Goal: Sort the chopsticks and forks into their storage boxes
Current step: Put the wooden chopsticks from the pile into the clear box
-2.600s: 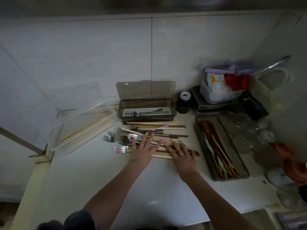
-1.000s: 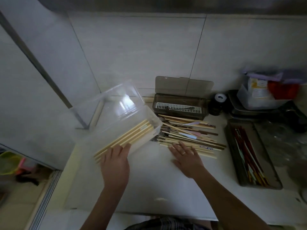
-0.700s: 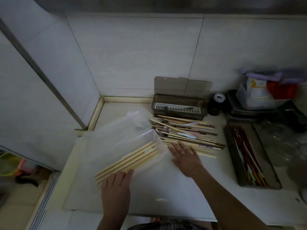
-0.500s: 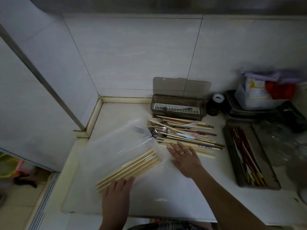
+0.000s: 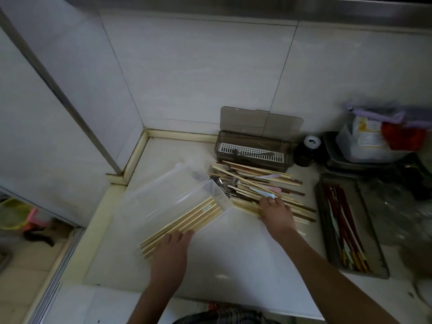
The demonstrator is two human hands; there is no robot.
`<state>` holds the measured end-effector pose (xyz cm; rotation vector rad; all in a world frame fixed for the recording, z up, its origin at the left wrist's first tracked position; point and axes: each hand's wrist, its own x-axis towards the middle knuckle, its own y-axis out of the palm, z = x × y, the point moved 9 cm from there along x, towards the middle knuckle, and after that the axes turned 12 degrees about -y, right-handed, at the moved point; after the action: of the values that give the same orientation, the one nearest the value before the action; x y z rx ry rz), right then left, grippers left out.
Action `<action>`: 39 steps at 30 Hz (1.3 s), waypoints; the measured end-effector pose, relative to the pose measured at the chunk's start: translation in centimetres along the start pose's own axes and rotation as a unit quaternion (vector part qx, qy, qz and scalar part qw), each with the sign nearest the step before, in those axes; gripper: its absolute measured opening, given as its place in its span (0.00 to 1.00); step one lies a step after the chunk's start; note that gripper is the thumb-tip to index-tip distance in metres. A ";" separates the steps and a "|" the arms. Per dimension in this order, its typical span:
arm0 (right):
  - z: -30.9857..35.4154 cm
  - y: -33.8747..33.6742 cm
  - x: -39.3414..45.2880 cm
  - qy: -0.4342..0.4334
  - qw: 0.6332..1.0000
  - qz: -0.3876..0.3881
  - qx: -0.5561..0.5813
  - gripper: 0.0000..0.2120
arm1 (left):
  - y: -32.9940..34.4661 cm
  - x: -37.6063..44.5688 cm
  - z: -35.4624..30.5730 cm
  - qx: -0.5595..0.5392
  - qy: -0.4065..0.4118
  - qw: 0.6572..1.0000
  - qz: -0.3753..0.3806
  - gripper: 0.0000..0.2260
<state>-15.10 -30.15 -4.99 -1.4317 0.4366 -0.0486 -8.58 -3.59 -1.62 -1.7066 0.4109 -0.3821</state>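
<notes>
Sorting looks barely started, judging by how much cutlery lies loose. At about twelve o'clock from the person, a mixed heap of pale wooden chopsticks and steel forks (image 5: 257,188) sprawls across the white counter (image 5: 233,253). The right hand (image 5: 277,212) rests flat on the heap's near edge, fingers straight and close together, probably to hold the sticks steady or rake some toward the box. At ten o'clock sits a clear plastic storage box with its lid flung open (image 5: 177,202), angled so its end touches the heap; a row of light bamboo chopsticks (image 5: 184,223) already lies inside. The left hand (image 5: 171,249) presses against the box's near end, fingers straight and together, seemingly bracing it in place. Beyond the heap, at one o'clock, a smoky brown lidded box with a white slotted insert (image 5: 253,152) holds a single metal utensil, likely the forks' destination. A grey metal tray of red and coloured chopsticks (image 5: 350,225) lies at three o'clock.
</notes>
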 end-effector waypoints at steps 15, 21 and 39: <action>0.0 -1.5 -1.2 -0.058 0.991 -0.090 -0.085 0.18 | 0.7 0.5 0.7 -0.025 -0.059 0.997 0.045 0.16; 3.0 -5.1 -1.8 -0.189 0.954 -0.234 -0.002 0.22 | -1.8 0.1 -0.5 -0.064 -0.071 0.993 -0.069 0.23; -0.7 0.9 -1.7 -0.031 0.988 -0.122 0.088 0.15 | 1.8 5.2 3.8 -0.165 -0.147 0.965 0.144 0.11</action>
<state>-17.14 -30.19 -5.51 -1.3017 0.1987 -0.2350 -2.28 -3.03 -3.95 -1.9548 0.5148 0.1610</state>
